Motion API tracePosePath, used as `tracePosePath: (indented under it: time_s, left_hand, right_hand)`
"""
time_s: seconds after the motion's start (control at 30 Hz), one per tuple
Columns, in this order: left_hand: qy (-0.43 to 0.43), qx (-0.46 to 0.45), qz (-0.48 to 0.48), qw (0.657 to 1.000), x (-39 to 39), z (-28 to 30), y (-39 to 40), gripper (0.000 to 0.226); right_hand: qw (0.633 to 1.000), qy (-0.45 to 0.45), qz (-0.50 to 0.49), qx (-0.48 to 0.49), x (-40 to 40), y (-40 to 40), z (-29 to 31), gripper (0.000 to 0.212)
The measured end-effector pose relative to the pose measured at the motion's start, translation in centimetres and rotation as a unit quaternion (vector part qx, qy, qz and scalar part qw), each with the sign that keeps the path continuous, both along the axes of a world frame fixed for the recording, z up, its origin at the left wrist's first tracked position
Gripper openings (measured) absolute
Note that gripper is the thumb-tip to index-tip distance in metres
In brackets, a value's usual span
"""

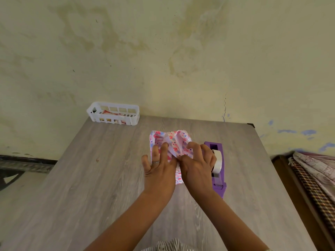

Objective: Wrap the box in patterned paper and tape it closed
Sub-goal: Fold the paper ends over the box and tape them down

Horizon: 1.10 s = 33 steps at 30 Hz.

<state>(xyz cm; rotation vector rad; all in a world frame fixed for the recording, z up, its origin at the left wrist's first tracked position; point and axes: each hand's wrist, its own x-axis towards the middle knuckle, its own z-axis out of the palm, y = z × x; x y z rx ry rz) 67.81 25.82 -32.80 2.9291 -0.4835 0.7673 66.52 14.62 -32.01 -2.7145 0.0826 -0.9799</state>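
The patterned paper (170, 142), white with pink, red and blue marks, lies bunched over what is judged to be the box (the box itself is fully hidden under it) near the middle of the tabletop (90, 169), just left of the tape dispenser. The paper looks thin and light; its creases and raised folds suggest it holds a fold once pressed but would crumple or tear if pulled hard. The glossy sheen hints that it may slide on the box beneath, so it likely needs to be pinned flat while an edge is drawn over.

The left hand (159, 169) rests on the near left part of the wrap, fingers (164, 148) spread and pressing down on the paper rather than curling round it. The right hand (196, 165) has its fingers bent, and thumb and forefinger appear to pinch a fold of paper at the centre seam. That seam, where the two hands meet, looks like the sensible place to hold, with the folds kept taut there until tape goes on.

The purple tape dispenser (217, 171), with its white roll, sits touching or just beside the right hand. A white slotted basket (114, 113) holding some printed packets stands at the far left edge, well apart.
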Motion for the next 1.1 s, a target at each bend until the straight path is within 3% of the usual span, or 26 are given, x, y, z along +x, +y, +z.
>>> tracePosePath:
  time_s: [0.2, 0.33, 0.5, 0.6, 0.67, 0.73, 0.83, 0.9, 1.0, 1.1]
  left_hand:
    - [0.05, -0.05, 0.006, 0.997, 0.5, 0.4, 0.6, 0.043]
    - [0.038, -0.054, 0.007, 0.998, 0.3, 0.8, 0.4, 0.045]
    - [0.003, -0.059, -0.001, 0.998, 1.1, 2.3, 0.7, 0.082]
    - [-0.012, 0.02, -0.02, 1.0, 2.2, 3.7, 1.0, 0.115]
    - [-0.027, 0.082, -0.045, 0.995, 3.4, 4.6, 1.0, 0.123]
    - [-0.045, 0.095, -0.118, 0.987, 5.2, 5.0, 1.2, 0.112]
    - [-0.035, 0.097, -0.194, 0.976, 6.9, 5.5, 1.4, 0.079]
    - [0.021, 0.076, -0.215, 0.973, 7.6, 5.7, 1.6, 0.082]
    - [0.081, 0.002, -0.229, 0.97, 8.4, 5.6, 2.4, 0.11]
    - [0.102, -0.037, -0.244, 0.964, 8.8, 5.6, 3.0, 0.116]
  right_hand:
    - [1.0, -0.002, -0.003, 0.025, -0.4, 0.4, 0.5, 0.015]
    - [1.0, -0.009, -0.002, 0.014, -0.6, 0.5, 0.4, 0.004]
    - [1.0, 0.02, -0.004, -0.017, -0.7, 0.4, -0.5, 0.017]
    - [0.999, 0.036, 0.008, -0.027, -0.9, 0.3, -0.9, 0.026]
    - [0.999, 0.036, 0.022, -0.029, -1.1, 0.1, -1.0, 0.028]
    - [0.999, 0.028, 0.03, -0.032, -1.3, -0.1, -0.8, 0.028]
    - [0.998, 0.005, 0.039, -0.038, -1.0, -0.7, -0.4, 0.029]
    - [0.999, 0.004, 0.046, -0.024, -0.8, -1.0, -0.4, 0.039]
    - [0.998, 0.014, 0.048, 0.037, 0.0, -1.2, -0.4, 0.066]
    - [0.978, 0.048, 0.077, 0.188, 1.6, -2.0, 0.2, 0.1]
